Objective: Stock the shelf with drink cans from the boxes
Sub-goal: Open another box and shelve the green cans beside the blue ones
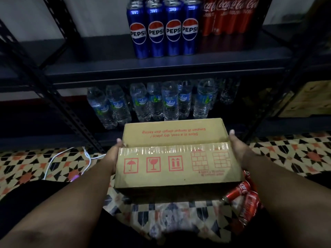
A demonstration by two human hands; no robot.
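Hands clasp the cardboard box at its ends, left hand and right hand thumbs hooked over the top.

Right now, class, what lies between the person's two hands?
In the head view, the cardboard box fills the stretch between the left hand and the right hand, which hold it by its ends above the tiled floor.

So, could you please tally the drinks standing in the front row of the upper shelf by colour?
Blue cans: 4
Red cans: 4
Total: 8
More cans stand behind the blue ones, too hidden to count.
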